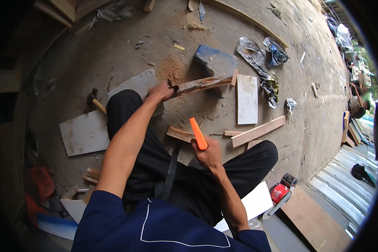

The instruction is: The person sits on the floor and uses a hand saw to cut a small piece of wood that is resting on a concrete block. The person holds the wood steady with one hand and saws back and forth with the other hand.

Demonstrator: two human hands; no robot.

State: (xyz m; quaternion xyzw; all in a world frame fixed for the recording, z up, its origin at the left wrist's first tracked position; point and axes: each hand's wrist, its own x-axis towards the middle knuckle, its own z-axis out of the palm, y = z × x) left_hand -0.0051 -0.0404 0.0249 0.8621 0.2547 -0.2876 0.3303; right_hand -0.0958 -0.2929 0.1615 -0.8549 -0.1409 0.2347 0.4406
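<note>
My left hand (160, 91) is closed around the near-left end of a rough, split wooden strip (201, 85). The strip's other end lies across a worn blue-grey block (217, 59) on the ground. Held in my right hand (208, 154) is an orange tapered piece (198, 133), handle-like in shape, pointing up and away from the fist. Whether it belongs to a larger tool I cannot tell. Just left of the right hand, a short rough piece of wood (179, 134) lies near my legs. A dark flat strip (171, 170) runs over my black trousers.
To the left lie a hammer (98, 106) and a white board (83, 133). Right of the block are another white board (247, 99), crumpled plastic bags (256, 54) and a long plank (258, 131). A red round item (279, 193) sits beside my right knee. Another person (359, 105) is at far right.
</note>
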